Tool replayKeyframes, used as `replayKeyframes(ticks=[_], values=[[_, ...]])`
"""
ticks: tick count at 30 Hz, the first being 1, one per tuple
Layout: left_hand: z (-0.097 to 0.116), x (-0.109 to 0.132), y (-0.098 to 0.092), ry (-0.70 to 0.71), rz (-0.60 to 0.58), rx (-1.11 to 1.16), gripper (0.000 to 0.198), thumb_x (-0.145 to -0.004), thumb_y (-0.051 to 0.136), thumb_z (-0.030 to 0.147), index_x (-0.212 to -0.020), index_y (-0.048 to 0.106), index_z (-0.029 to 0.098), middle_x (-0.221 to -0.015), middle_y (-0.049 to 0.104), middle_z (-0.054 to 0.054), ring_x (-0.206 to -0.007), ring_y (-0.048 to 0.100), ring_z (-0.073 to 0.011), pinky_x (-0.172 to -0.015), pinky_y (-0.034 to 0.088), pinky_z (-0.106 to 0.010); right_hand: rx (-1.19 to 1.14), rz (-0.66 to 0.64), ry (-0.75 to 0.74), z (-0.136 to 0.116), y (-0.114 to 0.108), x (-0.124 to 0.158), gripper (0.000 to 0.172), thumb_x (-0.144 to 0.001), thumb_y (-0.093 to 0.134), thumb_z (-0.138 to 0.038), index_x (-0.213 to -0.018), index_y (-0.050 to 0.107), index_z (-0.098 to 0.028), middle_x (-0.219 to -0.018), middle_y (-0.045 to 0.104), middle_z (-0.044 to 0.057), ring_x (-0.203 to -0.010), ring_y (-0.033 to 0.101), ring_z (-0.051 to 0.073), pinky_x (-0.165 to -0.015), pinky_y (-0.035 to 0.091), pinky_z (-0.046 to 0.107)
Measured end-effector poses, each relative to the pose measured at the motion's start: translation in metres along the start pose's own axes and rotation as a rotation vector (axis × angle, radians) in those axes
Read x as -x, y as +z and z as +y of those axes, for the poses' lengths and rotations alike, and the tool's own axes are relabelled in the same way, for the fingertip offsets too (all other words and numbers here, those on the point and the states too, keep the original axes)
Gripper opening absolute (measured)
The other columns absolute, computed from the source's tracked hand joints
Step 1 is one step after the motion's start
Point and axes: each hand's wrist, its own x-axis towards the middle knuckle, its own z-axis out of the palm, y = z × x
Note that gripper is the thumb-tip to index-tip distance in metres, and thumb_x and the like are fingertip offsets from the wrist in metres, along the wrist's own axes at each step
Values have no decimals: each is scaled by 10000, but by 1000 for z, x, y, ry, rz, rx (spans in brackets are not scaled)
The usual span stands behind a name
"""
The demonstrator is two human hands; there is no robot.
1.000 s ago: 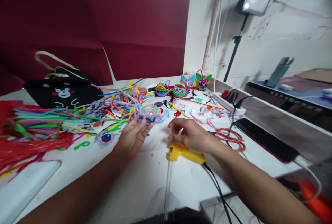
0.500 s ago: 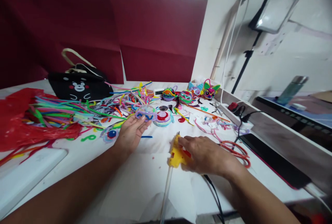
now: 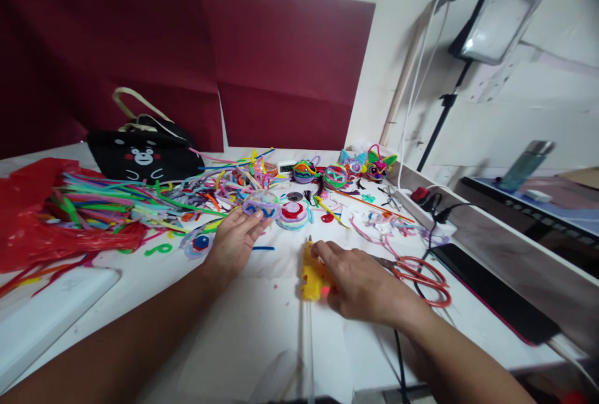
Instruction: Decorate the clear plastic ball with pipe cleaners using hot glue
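My left hand pinches a rounded lilac pipe-cleaner piece with a blue wavy line across it. In my right hand is a yellow glue gun, its nozzle pointing away from me and a long pale glue stick trailing from its back. The nozzle is apart from the lilac piece. Just beyond my left fingers lies a round piece with a red centre. A piece with a blue dot lies left of my left hand.
Orange-handled scissors and a black phone lie at the right. Loose pipe cleaners spill from a red bag at the left. Decorated balls stand at the back, near a power strip.
My right hand and the glue gun have moved slightly left, and the gun is now more upright in view. More of the scissors shows. My left hand has hardly moved.
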Motion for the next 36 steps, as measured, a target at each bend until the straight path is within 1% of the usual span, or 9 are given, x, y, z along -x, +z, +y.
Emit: replayKeyframes(ticks=[5, 8, 12, 15, 19, 22, 26, 30, 36], values=[[-1, 0, 1, -10, 27, -6, 242, -742, 644, -61, -842, 594, 153, -808, 657, -10, -776, 682, -125, -816, 613, -313, -378, 171, -46, 9, -7, -2, 465, -712, 603, -177, -1143, 427, -186, -1004, 617, 66, -735, 595, 165, -632, 437, 271], [-2, 3, 1, -4, -22, -29, 249, -740, 661, -43, -879, 611, 157, -882, 677, -23, -808, 685, -129, -792, 617, -290, -640, 261, -56, 15, -6, -4, 467, -715, 653, -190, -1128, 436, -210, -982, 588, 23, -663, 549, 110, -556, 400, 219], [-2, 7, 1, 6, -98, -66, 240, -744, 687, 4, -923, 646, 160, -947, 695, -39, -850, 688, -140, -780, 615, -276, -1039, 197, -40, 15, -6, -6, 460, -682, 732, -188, -1086, 513, -197, -764, 581, -32, -570, 491, 83, -485, 351, 185], [0, 9, 1, 4, -153, -89, 262, -746, 704, 36, -969, 660, 164, -959, 709, -45, -889, 690, -155, -815, 604, -288, -1208, 164, -46, 12, -9, -6, 393, -644, 791, -250, -977, 595, -180, -688, 582, -36, -562, 504, 88, -505, 395, 193], [3, 13, 4, -16, -214, -98, 326, -747, 706, 55, -1051, 657, 165, -997, 728, -63, -936, 691, -176, -838, 591, -296, -1224, 208, -65, 11, -12, -6, 408, -605, 829, -354, -927, 670, -161, -731, 602, -8, -602, 519, 103, -542, 440, 218], [4, 16, 6, -19, -229, -98, 389, -727, 719, 57, -1096, 647, 159, -1026, 729, -83, -953, 693, -197, -845, 585, -313, -1216, 243, -81, 11, -11, -5, 395, -618, 823, -383, -905, 701, -141, -674, 563, -13, -564, 471, 90, -510, 414, 213], [4, 17, 7, -36, -234, -85, 428, -709, 735, 55, -1112, 639, 162, -1034, 726, -92, -953, 695, -209, -859, 579, -338, -1247, 212, -77, 10, -10, -4, 351, -636, 814, -338, -902, 709, -135, -644, 539, -24, -513, 411, 68, -466, 360, 198], [5, 19, 7, -48, -245, -87, 434, -702, 740, 53, -1107, 630, 164, -1037, 723, -86, -939, 690, -199, -820, 586, -313, -1279, 207, -71, 12, -11, -4, 327, -641, 809, -314, -897, 714, -134, -642, 545, -24, -492, 412, 64, -444, 335, 190], [8, 22, 10, -40, -275, -98, 479, -683, 771, 88, -1135, 628, 156, -1022, 724, -84, -923, 685, -200, -780, 581, -290, -1260, 141, -84, 15, -13, -6, 324, -654, 797, -323, -925, 723, -163, -623, 560, -25, -476, 431, 72, -429, 340, 187]])
